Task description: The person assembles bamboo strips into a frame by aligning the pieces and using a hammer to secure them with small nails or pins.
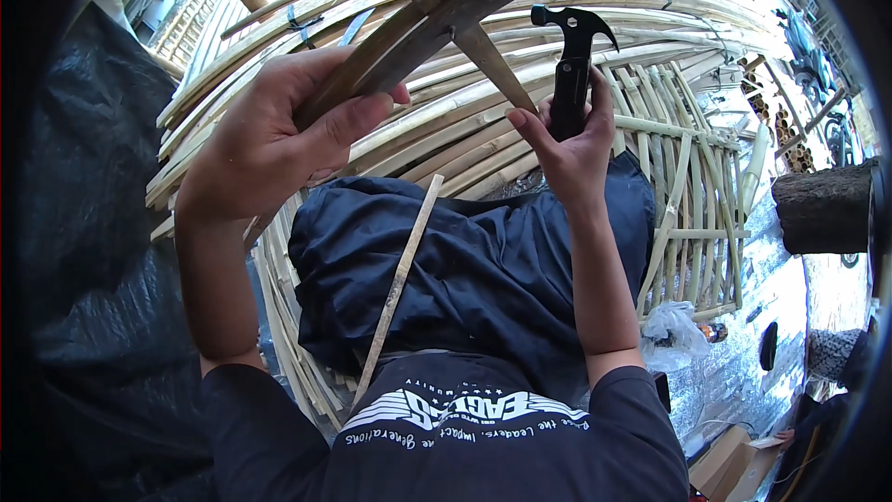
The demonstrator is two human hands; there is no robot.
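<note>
Raised in front of me, my left hand (279, 135) is closed around the near end of some lengthwise bamboo strips (418, 37). Crossing them at a slant is another bamboo strip (492, 65), with one end sticking up at the far left. Its lower right end reaches my right hand (578, 153), where my thumb touches it. The same hand grips a small black claw hammer (573, 37) by its dark handle, head up. A thin bamboo stick (401, 279) lies across the dark cloth (483, 256) on my lap, apart from both hands.
Long split bamboo strips (483, 149) are heaped beyond my lap. To the right stands a bamboo slat frame (692, 186), with a clear plastic bag (675, 330) near it. A dark log (822, 209) is farther right; black sheeting (102, 223) covers the left side.
</note>
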